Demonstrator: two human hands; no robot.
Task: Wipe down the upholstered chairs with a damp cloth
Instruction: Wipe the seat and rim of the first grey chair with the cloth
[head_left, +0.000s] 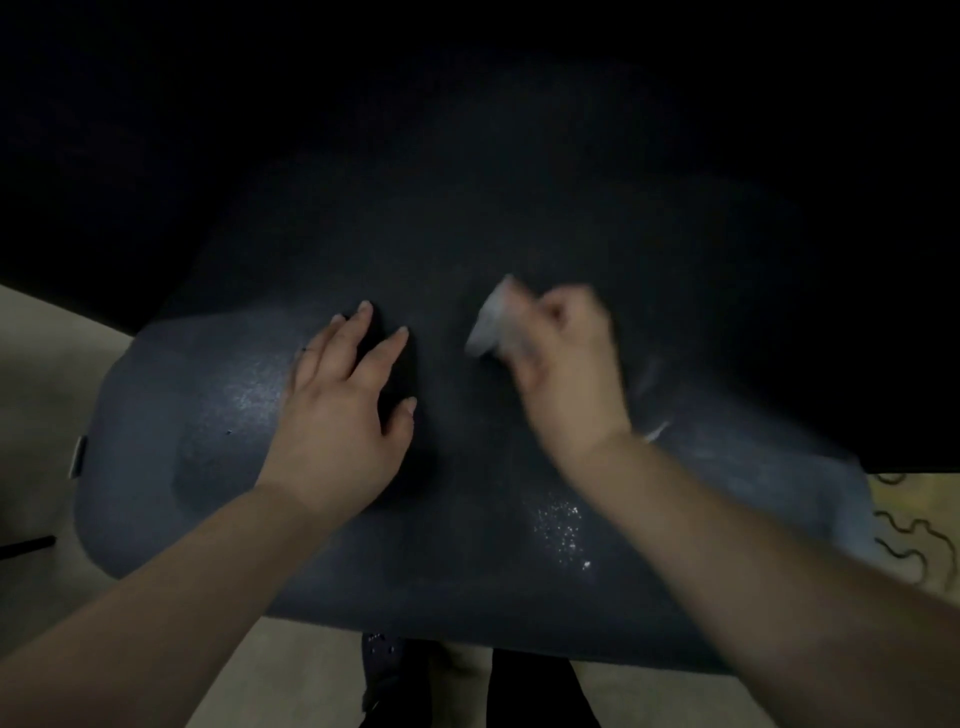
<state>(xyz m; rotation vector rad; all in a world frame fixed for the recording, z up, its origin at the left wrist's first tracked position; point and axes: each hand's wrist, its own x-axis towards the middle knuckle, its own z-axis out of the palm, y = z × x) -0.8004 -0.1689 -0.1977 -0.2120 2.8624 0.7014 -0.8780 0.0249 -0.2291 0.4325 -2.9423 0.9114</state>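
Left hand (337, 415) flat on dark chair seat (208, 467), right hand (566, 364) clutching blurred pale cloth (491, 325).

- A dim indoor room, likely a home or lounge, though too dark to say which.
- The dark blue-grey, rounded upholstered chair seat (208, 415) fills the middle.
- Beige carpet-like floor (47, 374) lies left of and below the seat.
- A pale rug with dark squiggly lines (914, 525) lies right of the seat.

A dark upholstered chair seat (218, 415) stands on pale floor (47, 374), white specks (563, 535) scattered on it.
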